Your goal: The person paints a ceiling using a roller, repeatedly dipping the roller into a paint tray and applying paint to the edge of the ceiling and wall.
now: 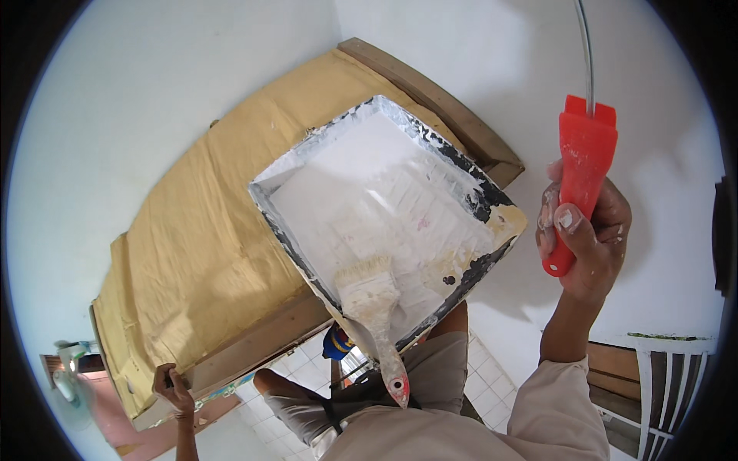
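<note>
My right hand [588, 238] is closed round the red handle [588, 154] of a paint roller, raised at the right in front of the white wall. Its metal rod runs up out of view, so the roller head is hidden. White paint smears the thumb and fingers. At the lower left, my left hand [175, 390] has its fingers curled at the wooden edge [254, 349] of a raised top. Between the hands is a black paint tray [492, 265], coated in white paint. A flat paintbrush [373, 300] lies in it, its handle hanging over the near rim.
Wrinkled tan sheeting [223, 207] covers the raised top, which has a wooden border [430, 84]. White walls [177, 77] meet behind it. Far below lies a white tiled floor [484, 369]. White bars [669, 392] stand at the lower right, and a fan [69, 376] at the lower left.
</note>
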Motion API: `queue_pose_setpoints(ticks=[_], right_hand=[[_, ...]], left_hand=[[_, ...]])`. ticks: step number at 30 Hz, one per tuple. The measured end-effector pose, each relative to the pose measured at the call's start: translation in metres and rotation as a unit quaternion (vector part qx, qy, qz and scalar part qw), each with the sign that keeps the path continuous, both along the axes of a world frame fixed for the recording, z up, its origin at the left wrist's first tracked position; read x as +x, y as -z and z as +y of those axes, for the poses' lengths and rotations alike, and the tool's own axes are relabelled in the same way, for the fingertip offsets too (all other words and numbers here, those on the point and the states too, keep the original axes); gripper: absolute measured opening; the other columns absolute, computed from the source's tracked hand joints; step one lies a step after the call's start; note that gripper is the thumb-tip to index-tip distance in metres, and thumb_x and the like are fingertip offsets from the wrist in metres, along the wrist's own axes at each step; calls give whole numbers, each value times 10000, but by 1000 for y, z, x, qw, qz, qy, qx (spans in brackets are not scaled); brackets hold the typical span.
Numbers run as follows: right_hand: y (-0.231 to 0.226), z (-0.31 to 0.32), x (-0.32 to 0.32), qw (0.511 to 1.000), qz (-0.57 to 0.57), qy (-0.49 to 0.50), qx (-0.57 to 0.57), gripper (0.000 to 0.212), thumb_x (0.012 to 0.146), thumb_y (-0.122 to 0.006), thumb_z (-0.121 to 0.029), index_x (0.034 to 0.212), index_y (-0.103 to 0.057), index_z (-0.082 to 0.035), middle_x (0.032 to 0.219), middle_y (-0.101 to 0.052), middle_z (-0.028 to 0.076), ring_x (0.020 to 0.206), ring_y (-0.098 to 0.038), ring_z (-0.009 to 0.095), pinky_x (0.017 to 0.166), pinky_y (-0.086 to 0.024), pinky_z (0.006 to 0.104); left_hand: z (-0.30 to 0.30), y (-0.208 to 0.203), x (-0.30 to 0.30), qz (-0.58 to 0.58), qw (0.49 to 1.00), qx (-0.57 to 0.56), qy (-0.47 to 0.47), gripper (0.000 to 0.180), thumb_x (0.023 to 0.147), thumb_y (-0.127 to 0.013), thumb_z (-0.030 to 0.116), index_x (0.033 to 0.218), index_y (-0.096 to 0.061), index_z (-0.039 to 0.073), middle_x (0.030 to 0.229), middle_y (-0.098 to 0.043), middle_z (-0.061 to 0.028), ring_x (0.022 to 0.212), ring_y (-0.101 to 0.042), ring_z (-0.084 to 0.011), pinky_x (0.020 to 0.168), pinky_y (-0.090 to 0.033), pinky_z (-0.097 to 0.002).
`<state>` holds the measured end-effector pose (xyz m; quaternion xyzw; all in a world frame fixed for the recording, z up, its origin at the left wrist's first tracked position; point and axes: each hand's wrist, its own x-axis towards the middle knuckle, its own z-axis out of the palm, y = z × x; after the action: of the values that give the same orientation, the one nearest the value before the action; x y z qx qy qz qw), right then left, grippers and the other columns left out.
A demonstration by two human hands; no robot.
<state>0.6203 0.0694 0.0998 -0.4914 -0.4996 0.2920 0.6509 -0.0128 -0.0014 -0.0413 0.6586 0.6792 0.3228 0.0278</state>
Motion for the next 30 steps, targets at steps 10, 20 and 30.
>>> queue_pose_setpoints(ticks=[10,20,30], right_hand=[[-36,-26,3,997,15,-13,-73,234,794,-618,-11,1014,-584,61,716,-569,37,509,-507,84,462,-424,236],[-53,-56,6,999,-5,-35,-17,342,796,-649,10,1036,-405,3,689,-577,87,474,-533,119,441,-440,273],[-79,-34,10,990,59,-119,43,223,878,-585,-102,1052,-488,-2,681,-556,47,475,-512,99,441,-432,254]], left_hand=[[-3,-35,39,-8,999,50,-21,162,855,-555,136,827,-600,-17,556,-484,-89,491,-459,-194,489,-370,-337],[-5,-9,39,44,980,181,-75,113,748,-632,137,748,-544,65,629,-533,-82,575,-504,-270,645,-400,-418],[-2,-23,50,-79,982,137,-106,180,668,-667,158,667,-594,-7,595,-601,-140,554,-588,-295,577,-474,-400]])
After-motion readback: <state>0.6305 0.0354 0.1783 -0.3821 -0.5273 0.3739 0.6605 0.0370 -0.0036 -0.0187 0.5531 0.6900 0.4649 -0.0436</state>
